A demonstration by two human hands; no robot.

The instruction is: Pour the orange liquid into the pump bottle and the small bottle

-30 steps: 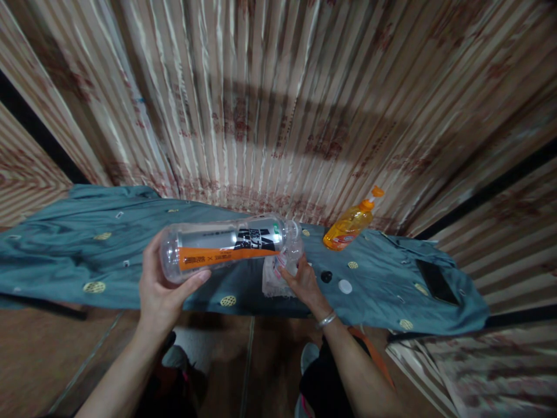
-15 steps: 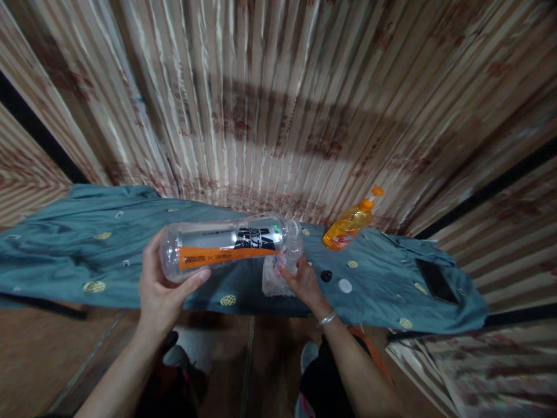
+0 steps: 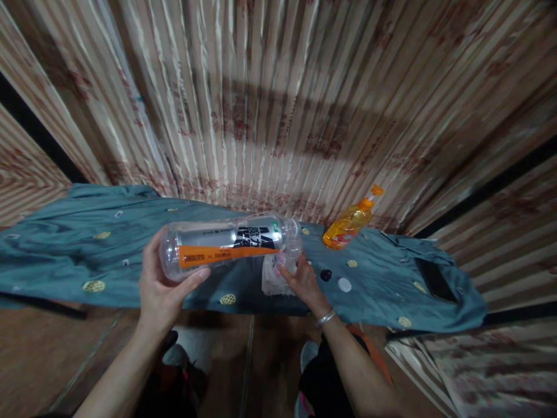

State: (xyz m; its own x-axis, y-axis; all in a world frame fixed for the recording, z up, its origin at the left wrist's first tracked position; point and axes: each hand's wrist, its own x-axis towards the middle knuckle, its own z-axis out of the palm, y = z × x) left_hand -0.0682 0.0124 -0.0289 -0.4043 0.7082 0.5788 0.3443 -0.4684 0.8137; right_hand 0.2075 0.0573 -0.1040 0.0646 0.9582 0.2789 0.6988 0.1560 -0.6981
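Note:
My left hand (image 3: 159, 284) grips the base of a clear plastic bottle (image 3: 226, 245) with a silver, black and orange label, held on its side with its neck pointing right. My right hand (image 3: 303, 281) is closed on a smaller clear bottle (image 3: 278, 273) standing on the teal cloth (image 3: 87, 249), right under the big bottle's mouth. The two bottle mouths meet or nearly meet; whether liquid passes between them is hidden.
An orange dish-soap bottle (image 3: 348, 223) with a pump top stands at the back right. A black cap (image 3: 326, 274) and a white cap (image 3: 344, 284) lie beside my right hand. A dark phone (image 3: 435, 280) lies far right. Striped curtains hang behind the covered table.

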